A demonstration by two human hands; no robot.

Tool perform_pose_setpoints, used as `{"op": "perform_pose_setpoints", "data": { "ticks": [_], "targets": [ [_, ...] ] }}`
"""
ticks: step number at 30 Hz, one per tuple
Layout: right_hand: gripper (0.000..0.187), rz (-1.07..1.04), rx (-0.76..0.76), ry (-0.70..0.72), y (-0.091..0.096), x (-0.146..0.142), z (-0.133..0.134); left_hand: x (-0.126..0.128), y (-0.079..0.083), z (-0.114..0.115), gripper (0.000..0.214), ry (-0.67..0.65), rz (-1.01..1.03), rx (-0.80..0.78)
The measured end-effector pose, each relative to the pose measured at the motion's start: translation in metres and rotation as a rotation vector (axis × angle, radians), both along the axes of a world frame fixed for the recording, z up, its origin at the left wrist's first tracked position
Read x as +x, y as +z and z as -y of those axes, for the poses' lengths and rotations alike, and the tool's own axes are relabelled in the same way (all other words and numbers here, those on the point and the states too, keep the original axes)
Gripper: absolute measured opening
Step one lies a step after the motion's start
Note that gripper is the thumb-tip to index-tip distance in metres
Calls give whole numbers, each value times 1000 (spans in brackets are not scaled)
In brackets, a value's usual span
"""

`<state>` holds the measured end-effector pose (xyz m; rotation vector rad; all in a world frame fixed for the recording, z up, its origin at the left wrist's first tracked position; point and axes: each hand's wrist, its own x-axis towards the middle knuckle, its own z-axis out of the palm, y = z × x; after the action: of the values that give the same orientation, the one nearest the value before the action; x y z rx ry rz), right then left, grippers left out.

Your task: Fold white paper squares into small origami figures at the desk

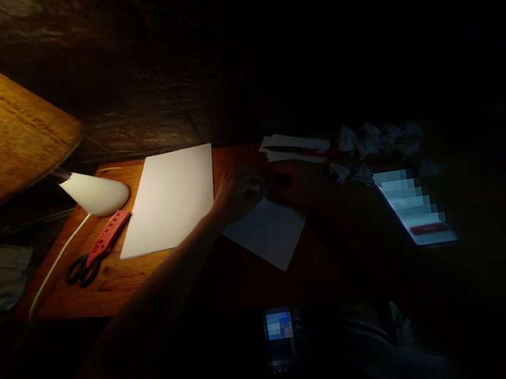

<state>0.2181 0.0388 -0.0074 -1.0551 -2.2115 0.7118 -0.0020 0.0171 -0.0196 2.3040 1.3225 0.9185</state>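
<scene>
A white sheet of paper (269, 234) lies turned cornerwise in front of me, its near corner pointing at my body. My left hand (237, 190) is at its far side, fingers curled in at the paper, with a pale patch showing among them. Close beside it, my right hand (291, 185) sits at the far right edge of the same sheet. Deep shadow covers the right fingers, so their grip is not visible. The far corner of the sheet is hidden between both hands.
A stack of white paper (173, 194) lies left. Black-handled scissors (83, 270) with a red perforated cover (108, 236) rest beside a lamp (98, 192) and its cord. Behind are paper strips (296, 146) and several folded paper pieces (371, 138). A lit phone (418, 207) lies right.
</scene>
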Motion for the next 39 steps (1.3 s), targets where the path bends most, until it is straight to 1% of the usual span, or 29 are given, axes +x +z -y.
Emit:
{"op": "perform_pose_setpoints", "data": {
  "ticks": [2, 4, 5, 7, 10, 14, 17, 23, 27, 31, 35, 39],
  "targets": [
    [11, 22, 17, -14, 2, 1, 0, 0, 3, 2, 16, 1, -106, 2],
    [9, 61, 41, -7, 3, 2, 0, -1, 5, 3, 16, -11, -166, -19],
    [6, 75, 64, 9, 4, 3, 0, -2, 6, 3, 13, -15, -176, -27],
    [3, 77, 62, 45, 5, 6, -1, -3, 7, 2, 13, -20, -193, -17],
    [5, 75, 58, 71, 4, 8, -3, -6, 6, 1, 7, -54, -211, -3],
    [6, 108, 88, 66, -2, 10, -7, -8, 2, 0, 8, -103, -235, 32],
    [5, 129, 116, 88, -5, 11, -9, -10, 1, -2, 8, -139, -260, 52],
    [4, 117, 128, 133, -5, 11, -10, -11, 2, -3, 9, -188, -283, 60],
    [3, 103, 159, 178, -3, 11, -10, -11, 3, -2, 8, -177, -294, 63],
    [11, 123, 169, 218, 2, 10, -7, -11, 5, -1, 8, -166, -305, 70],
    [12, 163, 149, 224, 8, 9, -5, -11, 4, -2, 9, -147, -321, 71],
    [11, 200, 123, 229, 8, 8, -7, -11, 4, -2, 8, -147, -323, 64]
  ]
}}
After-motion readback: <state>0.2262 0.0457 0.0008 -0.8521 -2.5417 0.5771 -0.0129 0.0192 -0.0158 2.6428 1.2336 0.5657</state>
